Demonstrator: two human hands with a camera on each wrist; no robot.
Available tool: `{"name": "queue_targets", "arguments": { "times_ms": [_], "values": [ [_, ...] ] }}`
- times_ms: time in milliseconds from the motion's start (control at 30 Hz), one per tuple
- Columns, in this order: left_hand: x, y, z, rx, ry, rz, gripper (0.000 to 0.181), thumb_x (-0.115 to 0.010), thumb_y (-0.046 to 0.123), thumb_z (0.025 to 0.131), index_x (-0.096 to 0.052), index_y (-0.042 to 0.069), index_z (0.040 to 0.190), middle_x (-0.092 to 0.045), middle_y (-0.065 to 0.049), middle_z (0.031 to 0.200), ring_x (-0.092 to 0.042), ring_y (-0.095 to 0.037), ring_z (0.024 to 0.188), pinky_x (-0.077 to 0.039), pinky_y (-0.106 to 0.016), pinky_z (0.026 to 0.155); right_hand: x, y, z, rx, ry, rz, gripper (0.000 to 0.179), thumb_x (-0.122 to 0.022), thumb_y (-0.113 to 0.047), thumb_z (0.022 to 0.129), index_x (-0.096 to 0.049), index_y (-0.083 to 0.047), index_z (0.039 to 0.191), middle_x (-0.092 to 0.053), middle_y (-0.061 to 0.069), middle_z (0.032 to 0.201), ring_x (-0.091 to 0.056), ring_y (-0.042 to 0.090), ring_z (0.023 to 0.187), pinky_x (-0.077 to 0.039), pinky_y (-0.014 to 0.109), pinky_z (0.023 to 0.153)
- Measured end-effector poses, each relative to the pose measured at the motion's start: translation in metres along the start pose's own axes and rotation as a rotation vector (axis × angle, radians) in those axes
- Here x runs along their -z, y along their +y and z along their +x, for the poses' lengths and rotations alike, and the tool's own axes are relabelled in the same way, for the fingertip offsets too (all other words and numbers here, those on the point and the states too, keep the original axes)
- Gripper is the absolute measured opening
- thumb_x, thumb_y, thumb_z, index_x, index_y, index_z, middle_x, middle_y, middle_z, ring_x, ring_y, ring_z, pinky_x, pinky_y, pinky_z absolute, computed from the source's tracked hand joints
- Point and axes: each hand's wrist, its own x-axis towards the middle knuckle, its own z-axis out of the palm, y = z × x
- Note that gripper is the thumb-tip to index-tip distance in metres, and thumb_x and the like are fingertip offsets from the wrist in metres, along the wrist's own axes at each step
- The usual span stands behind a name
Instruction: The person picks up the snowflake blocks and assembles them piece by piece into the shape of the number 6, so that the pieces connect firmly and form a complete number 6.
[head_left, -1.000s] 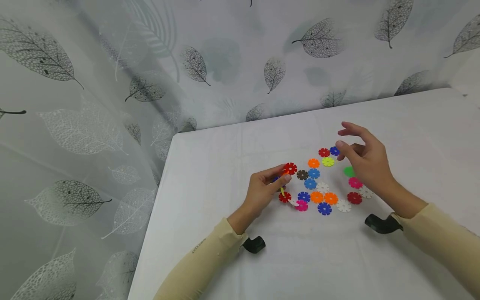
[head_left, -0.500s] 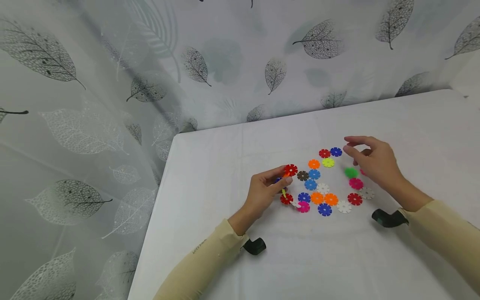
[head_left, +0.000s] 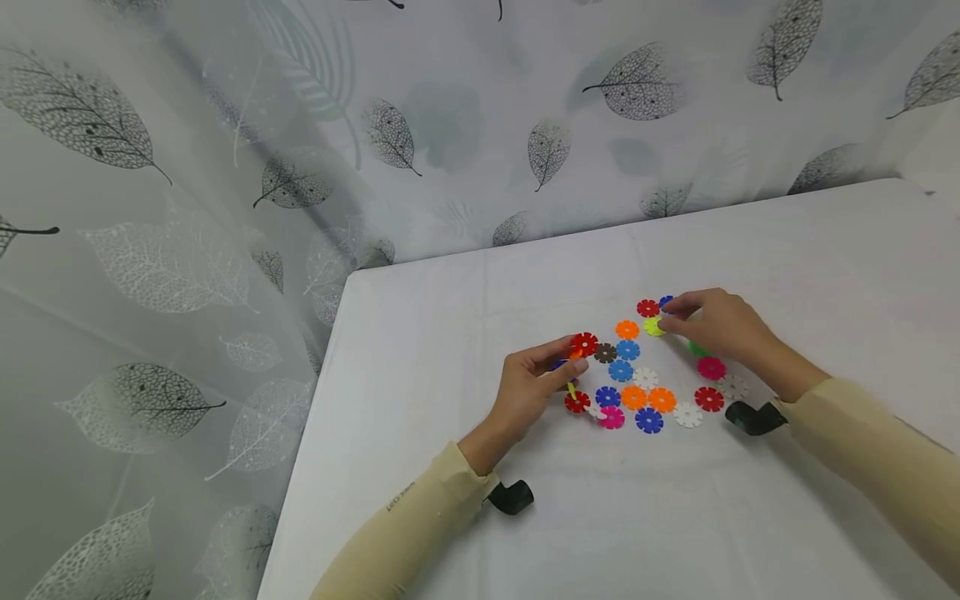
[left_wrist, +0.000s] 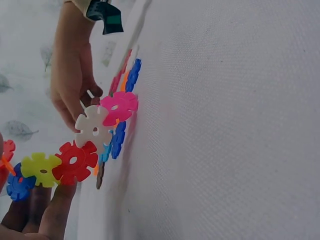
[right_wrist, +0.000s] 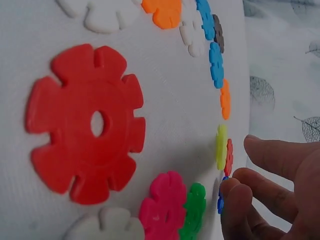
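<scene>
My left hand (head_left: pixel 520 400) grips a chain of slotted flower-shaped plastic discs at the left of the spread. In the left wrist view the linked pieces run from red and blue through a yellow disc (left_wrist: pixel 42 170), a red disc (left_wrist: pixel 86 167), a white disc (left_wrist: pixel 87 135) and a pink disc (left_wrist: pixel 112 111). My right hand (head_left: pixel 718 323) reaches over the far right of the loose discs, nothing in its grasp. Its fingertips come right at a yellow disc (head_left: pixel 650 327) and a blue disc (head_left: pixel 664 302); thumb and loosely bent fingers stand apart in the right wrist view.
Several loose discs lie on the white-covered table (head_left: pixel 600 533), among them orange (head_left: pixel 662 398), dark red (head_left: pixel 708 399) and grey-brown (head_left: pixel 605 353) ones. A leaf-printed cloth (head_left: pixel 465 125) hangs behind the table and at its left. Black curved pieces (head_left: pixel 512 497) stick out at both sleeve cuffs.
My right hand first drew back toward the right, then came down and left to the yellow and blue discs. The left hand keeps hold of the chain, barely shifting.
</scene>
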Motion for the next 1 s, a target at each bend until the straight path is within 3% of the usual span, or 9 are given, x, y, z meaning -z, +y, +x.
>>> {"name": "queue_targets", "arguments": {
  "times_ms": [267, 433, 567, 733, 1000],
  "values": [
    [0.001, -0.002, -0.001, -0.007, -0.012, -0.019, 0.04, -0.077, 0.023, 0.092, -0.07, 0.019, 0.131, -0.07, 0.008, 0.122, -0.065, -0.015, 0.111, -0.058, -0.033, 0.083, -0.01, -0.001, 0.006, 0.027, 0.007, -0.072, 0.052, -0.08, -0.032, 0.087, -0.066, 0.002, 0.123, -0.064, 0.02, 0.102, -0.057, 0.038, 0.095, -0.054, 0.045, 0.071],
    [0.002, -0.002, -0.002, -0.014, -0.019, -0.03, 0.039, -0.076, 0.023, 0.093, -0.07, 0.017, 0.131, -0.07, 0.007, 0.122, -0.065, -0.017, 0.111, -0.058, -0.033, 0.084, -0.013, -0.003, 0.005, 0.039, 0.009, -0.061, 0.05, -0.081, -0.028, 0.086, -0.065, 0.003, 0.121, -0.063, 0.022, 0.106, -0.056, 0.04, 0.097, -0.053, 0.05, 0.077],
    [0.002, -0.003, -0.002, -0.027, -0.029, -0.039, 0.039, -0.075, 0.022, 0.094, -0.069, 0.016, 0.133, -0.07, 0.006, 0.123, -0.066, -0.019, 0.111, -0.058, -0.032, 0.084, -0.013, -0.006, 0.003, 0.059, 0.01, -0.033, 0.044, -0.081, -0.023, 0.086, -0.064, 0.002, 0.118, -0.063, 0.022, 0.108, -0.056, 0.042, 0.102, -0.051, 0.054, 0.081],
    [0.001, -0.003, -0.001, -0.035, -0.031, -0.053, 0.038, -0.073, 0.021, 0.095, -0.069, 0.014, 0.133, -0.072, 0.003, 0.119, -0.069, -0.017, 0.105, -0.057, -0.032, 0.087, -0.013, -0.01, -0.001, 0.087, 0.014, 0.018, 0.036, -0.079, -0.021, 0.088, -0.065, -0.001, 0.114, -0.065, 0.016, 0.102, -0.062, 0.033, 0.091, -0.056, 0.042, 0.072],
    [0.0, -0.003, -0.001, -0.041, -0.01, -0.032, 0.037, -0.075, 0.021, 0.094, -0.07, 0.014, 0.13, -0.072, 0.005, 0.119, -0.066, -0.02, 0.112, -0.054, -0.029, 0.092, -0.014, -0.026, -0.01, 0.134, -0.104, 0.175, 0.044, -0.078, -0.024, 0.09, -0.064, -0.005, 0.127, -0.071, 0.014, 0.101, -0.066, 0.018, 0.069, -0.055, 0.034, 0.063]
  ]
}}
